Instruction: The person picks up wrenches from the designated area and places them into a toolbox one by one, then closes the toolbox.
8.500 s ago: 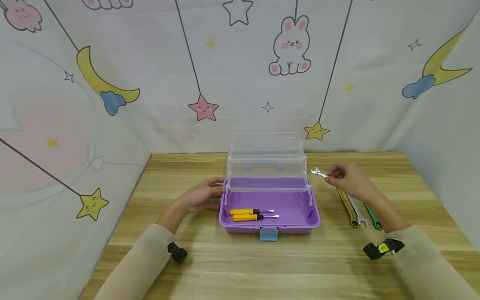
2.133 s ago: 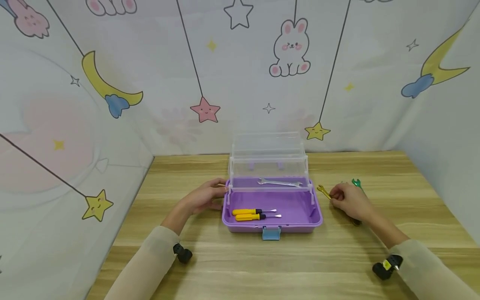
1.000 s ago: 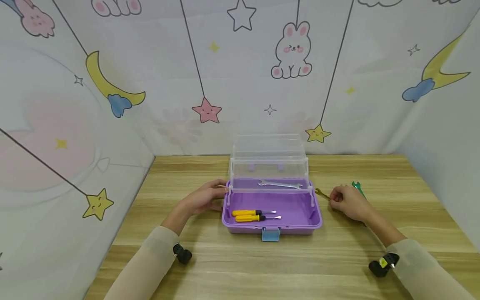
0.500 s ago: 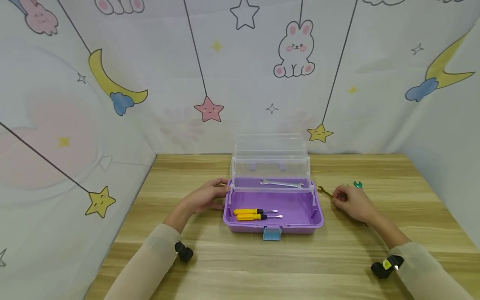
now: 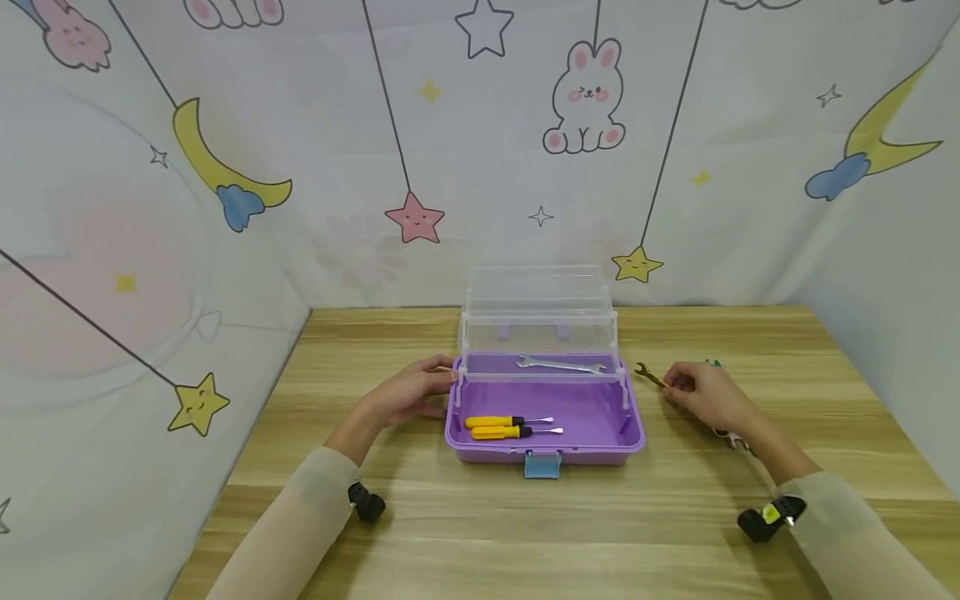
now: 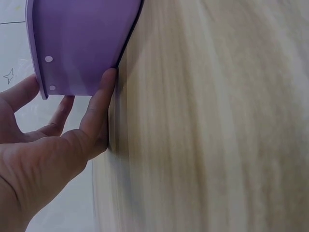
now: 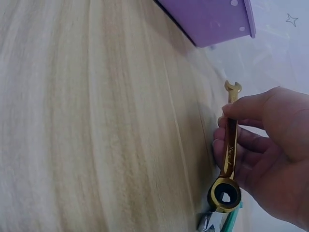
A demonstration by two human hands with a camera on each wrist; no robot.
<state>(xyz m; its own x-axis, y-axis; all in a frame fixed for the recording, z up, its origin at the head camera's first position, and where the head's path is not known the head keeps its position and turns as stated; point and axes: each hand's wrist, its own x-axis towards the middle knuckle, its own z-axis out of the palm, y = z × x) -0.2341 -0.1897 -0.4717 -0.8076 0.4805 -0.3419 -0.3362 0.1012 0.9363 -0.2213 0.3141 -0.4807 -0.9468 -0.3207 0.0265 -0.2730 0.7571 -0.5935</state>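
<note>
My right hand pinches a gold combination wrench between thumb and fingers, right of the purple toolbox. In the right wrist view, its open jaw end points toward the box and its ring end hangs below the fingers. My left hand touches the toolbox's left side, thumb low near the table and fingers spread along the end wall. Two yellow-handled screwdrivers, one behind and one in front, lie in the box's bottom. A silver open-ended wrench appears to lie in the lower clear tray.
Under my right hand are a silver wrench and a green wrench, both mostly hidden. The box's clear trays and lid stand raised at the back, before a patterned cloth. A blue latch hangs in front.
Earlier my right hand held the small silver wrench; it is now in the tray. My right hand has since taken the gold wrench and just raised it slightly. My left hand stays put.
</note>
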